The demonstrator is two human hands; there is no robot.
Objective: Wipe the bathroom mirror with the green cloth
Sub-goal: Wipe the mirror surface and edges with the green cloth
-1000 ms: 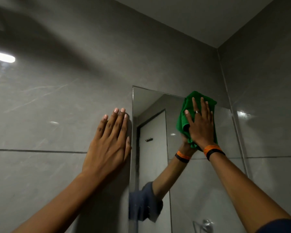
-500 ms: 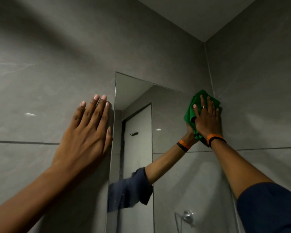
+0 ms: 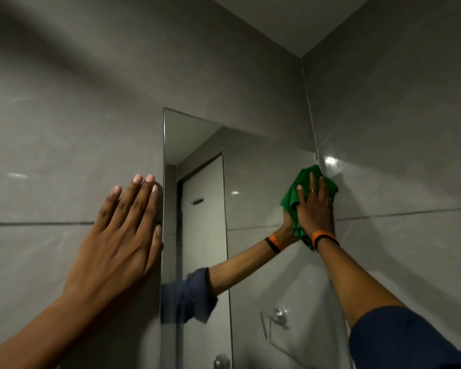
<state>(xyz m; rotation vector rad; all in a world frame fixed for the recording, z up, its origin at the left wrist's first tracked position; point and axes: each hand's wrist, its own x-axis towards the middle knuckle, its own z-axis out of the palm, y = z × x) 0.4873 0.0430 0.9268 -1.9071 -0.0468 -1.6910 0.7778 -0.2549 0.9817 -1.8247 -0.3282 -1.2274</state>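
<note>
A frameless bathroom mirror [image 3: 250, 182] is fixed to the grey tiled wall, its right edge in the room's corner. My right hand [image 3: 316, 209], with a ring and an orange and black wristband, presses the green cloth [image 3: 290, 198] flat on the glass near the mirror's upper right edge. The cloth bunches out above and to the left of my fingers. My left hand [image 3: 120, 235] lies flat on the wall tile just left of the mirror's left edge, fingers together, holding nothing.
The right side wall [image 3: 397, 155] meets the mirror at the corner. The mirror reflects a white door with hooks [image 3: 205, 222], my arm and blue sleeve, and a chrome fitting [image 3: 278, 314]. The ceiling [image 3: 290, 17] is close above.
My right hand has slid the green cloth rightwards across the top of the mirror to its right edge. My left hand stays flat on the wall.
</note>
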